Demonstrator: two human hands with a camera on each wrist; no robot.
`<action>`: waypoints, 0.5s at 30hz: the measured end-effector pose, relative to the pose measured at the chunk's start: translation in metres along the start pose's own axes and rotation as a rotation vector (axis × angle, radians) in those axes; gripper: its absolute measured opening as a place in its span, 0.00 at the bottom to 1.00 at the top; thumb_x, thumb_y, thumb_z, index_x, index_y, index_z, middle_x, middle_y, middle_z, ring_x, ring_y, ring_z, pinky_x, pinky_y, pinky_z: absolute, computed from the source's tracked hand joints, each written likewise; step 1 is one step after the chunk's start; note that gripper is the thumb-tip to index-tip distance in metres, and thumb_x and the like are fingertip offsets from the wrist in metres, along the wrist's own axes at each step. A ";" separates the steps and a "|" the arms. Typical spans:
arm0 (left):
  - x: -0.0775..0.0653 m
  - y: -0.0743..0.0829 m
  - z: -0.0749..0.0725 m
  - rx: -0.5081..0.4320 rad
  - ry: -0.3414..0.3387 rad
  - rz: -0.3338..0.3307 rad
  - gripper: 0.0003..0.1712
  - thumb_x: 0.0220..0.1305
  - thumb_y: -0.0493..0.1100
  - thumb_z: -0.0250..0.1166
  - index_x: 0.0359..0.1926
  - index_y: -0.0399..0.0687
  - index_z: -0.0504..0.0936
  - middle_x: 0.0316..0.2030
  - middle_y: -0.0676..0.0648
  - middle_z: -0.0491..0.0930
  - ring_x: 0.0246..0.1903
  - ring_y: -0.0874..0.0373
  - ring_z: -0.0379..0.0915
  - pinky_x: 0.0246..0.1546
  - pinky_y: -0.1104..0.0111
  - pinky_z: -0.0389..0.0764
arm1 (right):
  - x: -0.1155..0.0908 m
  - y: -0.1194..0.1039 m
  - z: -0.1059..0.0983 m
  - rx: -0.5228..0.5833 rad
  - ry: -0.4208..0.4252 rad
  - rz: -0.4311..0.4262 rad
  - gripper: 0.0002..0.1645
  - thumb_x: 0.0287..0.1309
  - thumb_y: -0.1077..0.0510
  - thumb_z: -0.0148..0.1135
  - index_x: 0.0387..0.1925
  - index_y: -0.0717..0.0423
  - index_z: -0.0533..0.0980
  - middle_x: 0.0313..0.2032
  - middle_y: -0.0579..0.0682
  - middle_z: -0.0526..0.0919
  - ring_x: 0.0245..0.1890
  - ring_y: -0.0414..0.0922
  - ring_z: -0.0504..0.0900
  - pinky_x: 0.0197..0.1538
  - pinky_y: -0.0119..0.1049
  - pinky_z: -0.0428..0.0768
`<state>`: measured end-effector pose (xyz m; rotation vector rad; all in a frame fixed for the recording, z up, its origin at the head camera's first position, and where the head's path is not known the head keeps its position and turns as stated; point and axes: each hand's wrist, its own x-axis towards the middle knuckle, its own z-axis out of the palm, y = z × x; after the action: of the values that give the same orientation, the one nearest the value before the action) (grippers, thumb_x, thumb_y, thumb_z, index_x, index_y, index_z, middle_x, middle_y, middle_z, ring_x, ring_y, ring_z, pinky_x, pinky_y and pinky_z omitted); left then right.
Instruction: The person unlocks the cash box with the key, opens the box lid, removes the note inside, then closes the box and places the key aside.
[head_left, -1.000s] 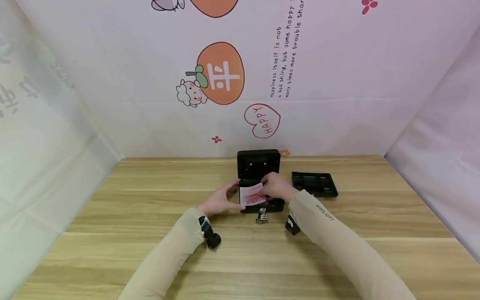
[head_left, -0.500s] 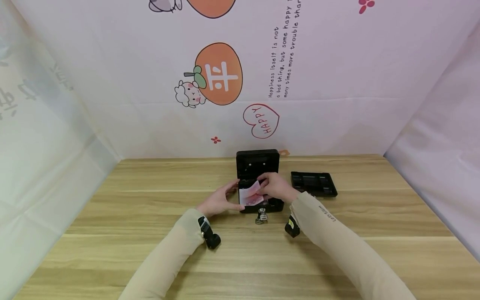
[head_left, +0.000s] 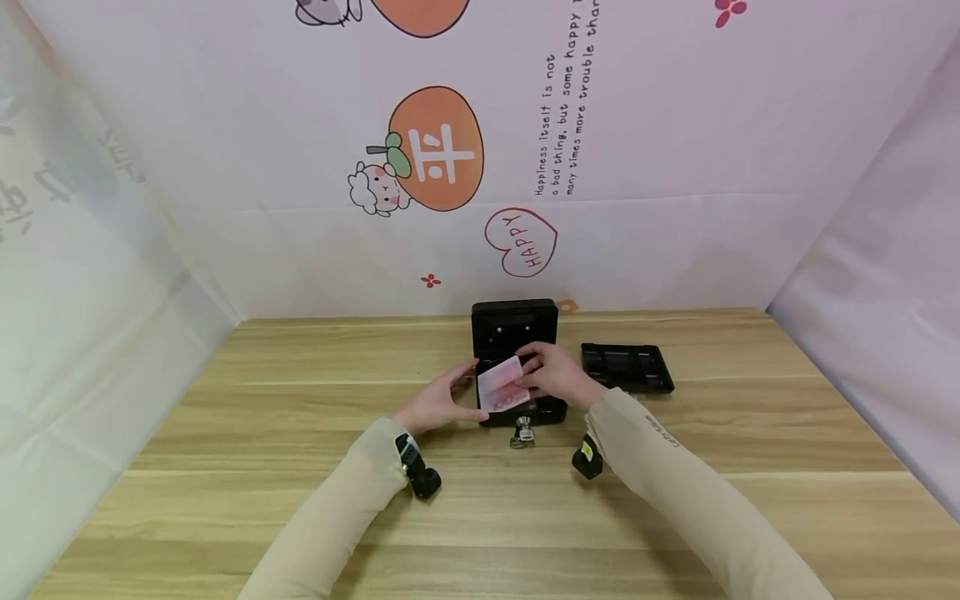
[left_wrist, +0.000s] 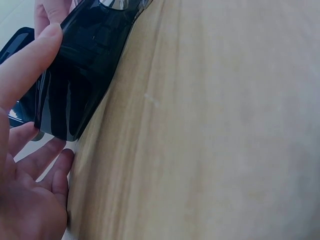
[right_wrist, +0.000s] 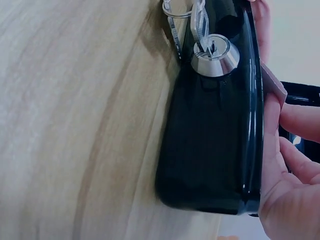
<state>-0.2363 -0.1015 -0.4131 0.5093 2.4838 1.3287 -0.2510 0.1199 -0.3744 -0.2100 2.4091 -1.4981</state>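
Note:
A black cash box point(head_left: 556, 412) stands on the table with its lid point(head_left: 514, 318) raised at the back. My left hand point(head_left: 438, 403) grips the box's left end, thumb on the front edge and fingers at the side. Pink banknotes point(head_left: 501, 387), printed with 100, lie tilted over the box's opening. Between thumb and fingers, my right hand point(head_left: 561, 374) pinches their right edge. In the right wrist view, a folded edge of the banknotes point(right_wrist: 274, 86) shows above the box wall. A key point(right_wrist: 201, 24) sits in the round front lock point(right_wrist: 216, 64), with others hanging on its ring.
A black compartment tray point(head_left: 637, 387) lies on the wooden table point(head_left: 480, 517), right of the box and close to my right wrist. A printed cloth point(head_left: 360, 250) hangs behind the table, and white cloth walls stand at both sides.
The banknotes have shifted and tilted, their right edge lifting under my right hand. My right wrist has turned slightly. My left hand has stayed on the box, and the head view has drifted slightly.

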 end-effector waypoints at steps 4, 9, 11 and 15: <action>0.000 0.000 0.000 -0.014 0.002 0.004 0.53 0.52 0.43 0.73 0.73 0.48 0.52 0.70 0.45 0.59 0.67 0.47 0.58 0.67 0.55 0.60 | 0.000 0.002 -0.002 0.020 0.008 -0.005 0.30 0.57 0.71 0.60 0.61 0.65 0.65 0.38 0.57 0.76 0.32 0.45 0.81 0.38 0.40 0.84; 0.000 0.001 0.000 -0.010 0.007 0.006 0.53 0.51 0.44 0.73 0.73 0.47 0.52 0.69 0.41 0.61 0.67 0.46 0.59 0.67 0.54 0.60 | -0.002 0.004 -0.004 0.049 0.022 -0.015 0.30 0.58 0.70 0.60 0.62 0.63 0.65 0.40 0.58 0.76 0.33 0.45 0.81 0.40 0.41 0.84; 0.000 0.001 0.001 -0.010 0.008 0.005 0.53 0.51 0.44 0.74 0.73 0.47 0.52 0.68 0.40 0.61 0.67 0.46 0.59 0.67 0.54 0.59 | -0.005 0.005 -0.006 0.052 0.027 -0.025 0.30 0.58 0.70 0.60 0.62 0.63 0.64 0.41 0.59 0.76 0.34 0.46 0.81 0.40 0.42 0.84; -0.001 0.002 0.000 -0.014 0.007 0.006 0.53 0.51 0.44 0.74 0.73 0.47 0.52 0.68 0.40 0.61 0.67 0.45 0.58 0.68 0.55 0.58 | -0.009 0.005 -0.011 0.045 0.039 -0.054 0.31 0.58 0.69 0.59 0.63 0.62 0.63 0.42 0.59 0.75 0.34 0.45 0.81 0.41 0.41 0.84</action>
<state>-0.2352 -0.1003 -0.4115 0.5107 2.4782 1.3517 -0.2461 0.1341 -0.3728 -0.2403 2.4149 -1.5926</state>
